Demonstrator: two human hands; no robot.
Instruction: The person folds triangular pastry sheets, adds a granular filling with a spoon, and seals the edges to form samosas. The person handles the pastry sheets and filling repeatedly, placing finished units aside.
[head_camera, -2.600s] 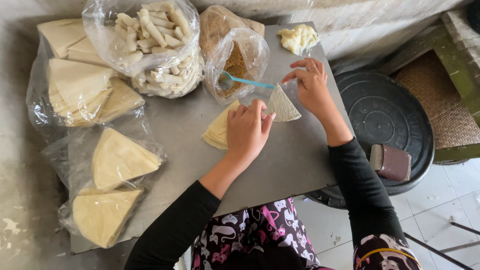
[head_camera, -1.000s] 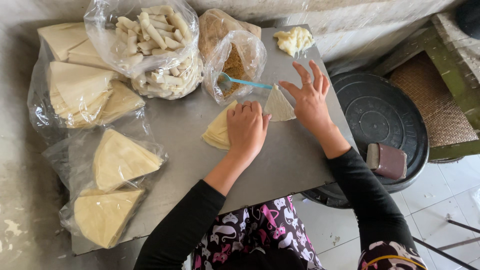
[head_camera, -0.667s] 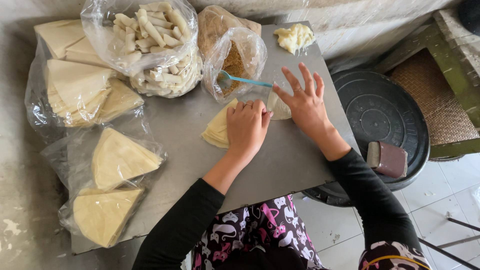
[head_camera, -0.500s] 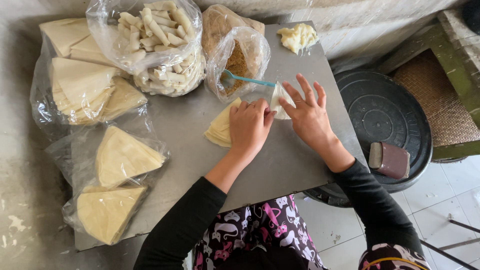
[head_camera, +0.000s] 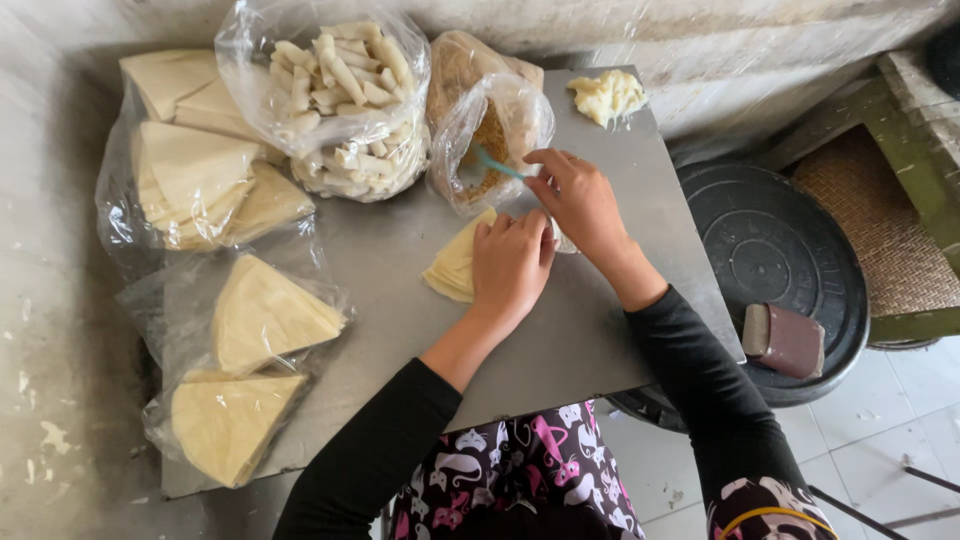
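- Now I see my left hand (head_camera: 512, 265) lying palm down, fingers loosely curled, on a small stack of wrappers (head_camera: 455, 265): thin, pale yellow, matte dough sheets cut as triangles. Whether it pinches a sheet I cannot tell.
- My right hand (head_camera: 580, 205) sits just beside it, fingers bent, tips at the turquoise spoon (head_camera: 495, 162); I cannot tell whether it grips the handle.
- The spoon's long axis slants up-left, bowl end inside a crinkled clear bag (head_camera: 490, 140) of brownish crumbly filling, handle end toward the right hand.
- The wrapper stack lies mid-table, its broad edge toward the left, the rest hidden under my left hand.
- The table (head_camera: 590, 340) is flat grey metal, dull and smooth, with a bare stretch at its near side.
- Along the far edge: a bag of pale rolled sticks (head_camera: 340, 100) and a lump of yellowish dough (head_camera: 605, 95) at the corner.
- Bagged triangular wrappers (head_camera: 200, 180) crowd the left edge.
- A round black lid (head_camera: 775, 260) sits right of the table, carrying a brown block (head_camera: 785, 340).
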